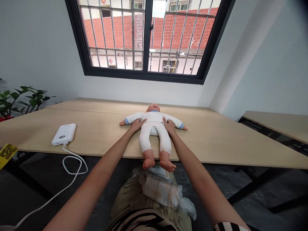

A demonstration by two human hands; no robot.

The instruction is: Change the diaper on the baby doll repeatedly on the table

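The thumbs of the left hand (137,125) and the right hand (169,126) lie over the front of a baby doll (153,117) at either side of its waist; the other fingers are largely hidden along its flanks, so whether they grip or merely rest there cannot be told. The doll lies on its back on the wooden table (216,138), head toward the wall, arms spread, bare feet jutting past the front edge. Its top and leggings are white, with blue at collar and cuffs, and something white (154,131), too hidden to name, shows between the thighs. The step in hand seems to be taking hold of or settling the doll at its middle; a next move would call for even support from both hands, with care for the overhanging feet. Below the edge, on the person's lap, sits a crumpled, translucent plastic bag (166,189); pale folded material seems to show through it, but what it is stays unclear. Farther left, a white power bank (64,134) with its cable (76,165) plugged in lies on the table, and a leafy plant (24,100) stands beyond. A barred window (144,73) faces the table.
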